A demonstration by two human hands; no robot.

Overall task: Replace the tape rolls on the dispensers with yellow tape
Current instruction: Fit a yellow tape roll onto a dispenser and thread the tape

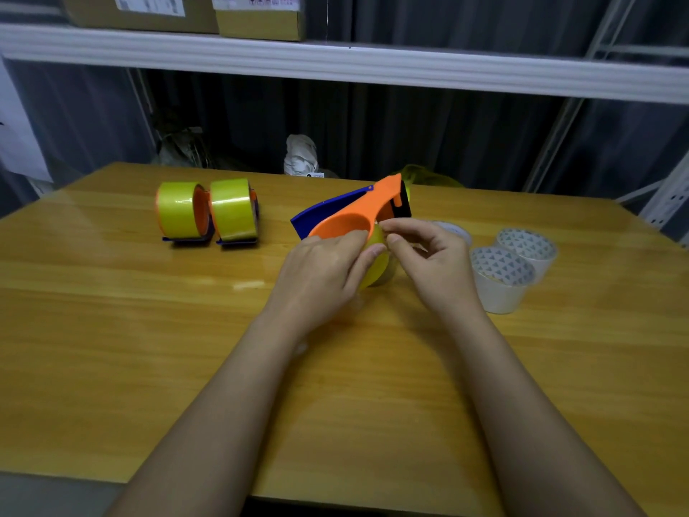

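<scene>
Head view: our left hand (320, 266) grips the orange-and-blue dispenser (354, 214) with its yellow tape roll (374, 263) mid-table, while our right hand (428, 255) pinches at the tape end. Risk, we judge: the end slipping back onto the roll.

Near table (112, 330): bare wood, open on both sides of the forearms.
Centre: taken up by left hand (320, 270) and right hand (432, 255), both on the orange-and-blue dispenser (350, 214) with its yellow roll (376, 263).
Far left: two loaded dispensers (208, 212) standing side by side, touching; open wood between them and the held one.
Right: white rolls (510, 270) clustered just beside the right wrist, narrowing that side.
Above: white shelf (373, 65) over the far edge.
</scene>
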